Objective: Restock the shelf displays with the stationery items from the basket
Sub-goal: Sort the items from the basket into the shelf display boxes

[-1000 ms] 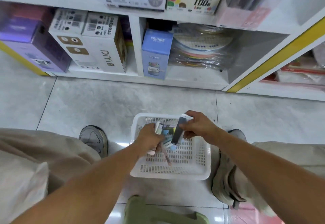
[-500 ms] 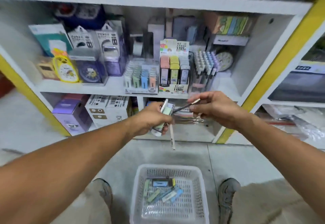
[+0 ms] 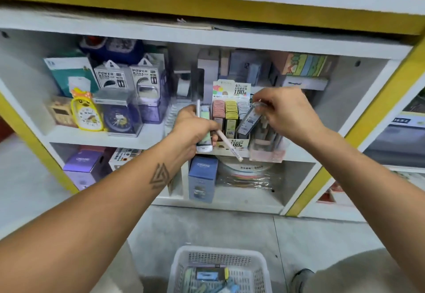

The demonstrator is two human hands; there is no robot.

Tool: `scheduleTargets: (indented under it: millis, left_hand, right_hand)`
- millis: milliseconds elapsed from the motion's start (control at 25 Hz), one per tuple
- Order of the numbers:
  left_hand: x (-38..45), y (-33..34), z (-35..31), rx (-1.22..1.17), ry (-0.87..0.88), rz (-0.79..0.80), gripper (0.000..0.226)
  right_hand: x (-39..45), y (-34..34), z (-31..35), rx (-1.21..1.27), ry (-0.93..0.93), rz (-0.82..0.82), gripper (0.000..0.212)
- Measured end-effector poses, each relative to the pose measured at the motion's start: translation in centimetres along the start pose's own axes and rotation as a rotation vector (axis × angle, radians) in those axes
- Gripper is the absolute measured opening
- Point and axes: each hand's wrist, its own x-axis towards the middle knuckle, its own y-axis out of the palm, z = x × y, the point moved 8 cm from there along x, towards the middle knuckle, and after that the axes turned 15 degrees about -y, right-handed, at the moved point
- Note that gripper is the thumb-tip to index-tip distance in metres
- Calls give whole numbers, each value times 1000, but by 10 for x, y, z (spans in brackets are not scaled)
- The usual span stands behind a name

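Right hand grip: my right hand (image 3: 287,114) pinches the top end of a slim lead case (image 3: 249,120) between thumb and fingertips, fingers curled round it.
Where the case is: held over the grey right-hand column of the display box (image 3: 231,118) on the middle shelf (image 3: 138,138), its lower end at or just inside the slot; I cannot tell whether it touches.
Left hand grip: my left hand (image 3: 195,128) is clamped on a bundle, a pale green pack (image 3: 205,131) and a white pen (image 3: 228,144).
Case axis: long axis tilted, top end leaning right toward my fingers, bottom end down and left into the display box.
Pen axis: diagonal, its lower tip pointing down and right below my fist, a second white stick (image 3: 198,108) standing up out of the fist.
Risk, jam: I judge the tilt could catch the case on its neighbours or the box's front lip unless I stand it upright first.
Risk, topple: pushing hard could shove the light cardboard box back or knock the clear holder (image 3: 264,136) beside it.
Risk, drop: my left hand's bundle looks loosely stacked; the pen could slide out and fall toward the basket (image 3: 181,267) or floor.
Risk, wrong slot: the columns sit close together, so the case could go into the yellow row.
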Motion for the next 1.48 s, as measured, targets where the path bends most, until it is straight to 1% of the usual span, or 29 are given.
scheduleTargets:
  millis: [40, 120, 240, 320, 400, 440, 480, 520, 560, 600, 640, 680, 720, 800, 880, 960, 1040, 1080, 1120, 1200, 1280, 1480]
  left_hand:
    - [5, -2, 0, -19, -3, -20, 46]
    - [12, -6, 2, -56, -19, -46, 41]
    - [18, -5, 5, -81, -46, -31, 26]
    - [19, -4, 5, -84, -53, -19, 23]
    - [20, -4, 1, -77, -31, -13, 22]
    - [21, -3, -2, -73, -18, -7, 23]
    - [21, -2, -5, -65, -3, 0, 26]
    - [20, 0, -7, -54, 13, 8, 30]
    - [19, 2, -9, -46, 27, 18, 33]
    - [18, 5, -11, -40, 37, 34, 35]
    - [17, 9, -12, -40, 41, 61, 35]
    - [16, 14, -13, -44, 36, 102, 32]
    - [14, 20, -13, -55, 21, 152, 28]
    - [10, 29, -11, -111, -46, 232, 20]
    - [9, 33, -7, -182, -140, 267, 20]
    - [7, 39, -1, -220, -224, 324, 17]
    - [5, 45, 4, -237, -286, 365, 5]
    - [4, 46, 6, -235, -313, 366, 3]
    - [4, 48, 9, -226, -336, 365, 7]
    - [2, 52, 12, -227, -359, 367, 7]
    - [-1, 58, 14, -231, -369, 379, 6]
    - [-5, 68, 24, -198, -379, 404, 9]
  right_hand:
    - [3, 9, 1, -62, -30, 41, 23]
    - [4, 24, -1, -151, -53, 86, 19]
    - [3, 38, -6, -159, -35, 113, 10]
    - [3, 50, -8, -170, -40, 192, 5]
    - [6, 58, -8, -252, -106, 253, 13]
    - [9, 57, -5, -237, -137, 230, 17]
    - [12, 52, -3, -131, -129, 178, 18]
    - [14, 47, -1, 88, -57, 134, 16]
    - [14, 49, -1, 390, 54, 122, 13]
    - [10, 57, 3, 696, 169, 157, 17]
    - [7, 64, 10, 896, 241, 189, 27]
    - [2, 68, 13, 992, 280, 203, 35]
    - [-1, 69, 13, 1038, 300, 195, 43]
    - [-5, 64, 7, 1058, 338, 151, 58]
    - [-11, 57, -4, 1035, 363, 117, 71]
    - [-17, 49, -12, 987, 366, 107, 74]
    - [-23, 41, -21, 964, 382, 62, 66]
    - [-26, 35, -27, 962, 394, 11, 58]
    - [-29, 26, -34, 960, 403, -55, 49]
    - [-36, 9, -48, 929, 409, -181, 37]
    - [-44, -5, -59, 878, 414, -262, 33]
    - [-56, -20, -74, 811, 439, -359, 21]
